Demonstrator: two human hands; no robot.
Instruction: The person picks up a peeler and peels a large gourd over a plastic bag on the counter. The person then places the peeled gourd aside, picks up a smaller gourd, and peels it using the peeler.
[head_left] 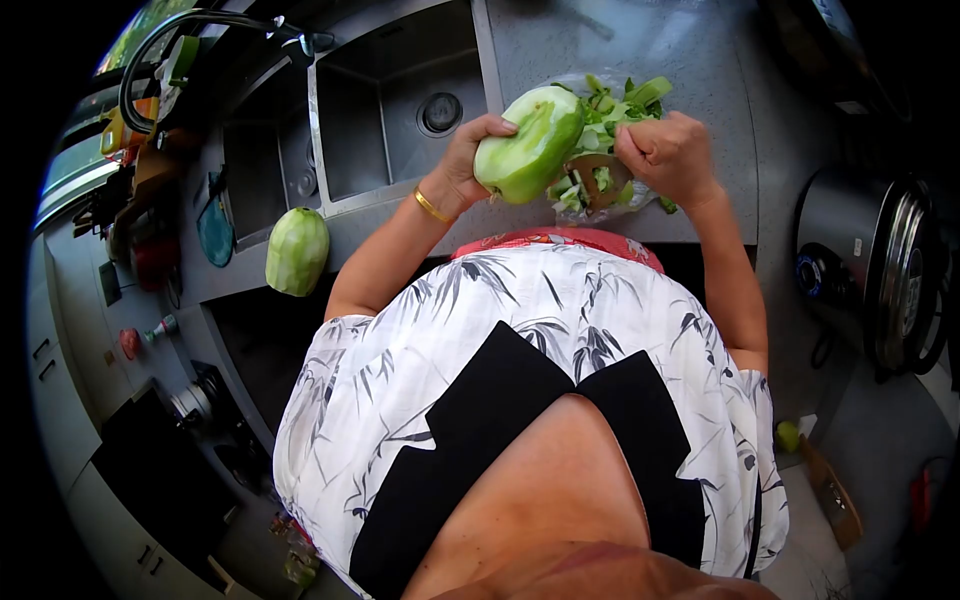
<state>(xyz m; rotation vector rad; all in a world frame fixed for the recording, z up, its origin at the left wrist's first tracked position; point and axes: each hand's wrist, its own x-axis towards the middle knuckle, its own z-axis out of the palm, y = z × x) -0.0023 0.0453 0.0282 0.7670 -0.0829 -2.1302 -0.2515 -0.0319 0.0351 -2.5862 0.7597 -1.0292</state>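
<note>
My left hand (465,165) grips a large, partly peeled green gourd (532,143) by its left side, thumb on top. Pale flesh shows along it, with strips of darker skin left. Close by on the right, my right hand (672,158) is closed in a fist; what it holds is hidden. A flat brownish shape (600,180) shows below its fingers, too unclear to name. Beneath and behind both hands lies a heap of green peelings (603,118) on a clear plastic bag. Another peeled gourd (298,252) lies at the counter's front edge, left of my left arm.
A two-basin steel sink (350,150) is set in the counter to the left, with a curved faucet (150,60) over it. A teal oval item (214,222) lies beside the sink. To the right stands a dark electric cooker (870,270). The grey countertop (640,40) extends behind the peelings.
</note>
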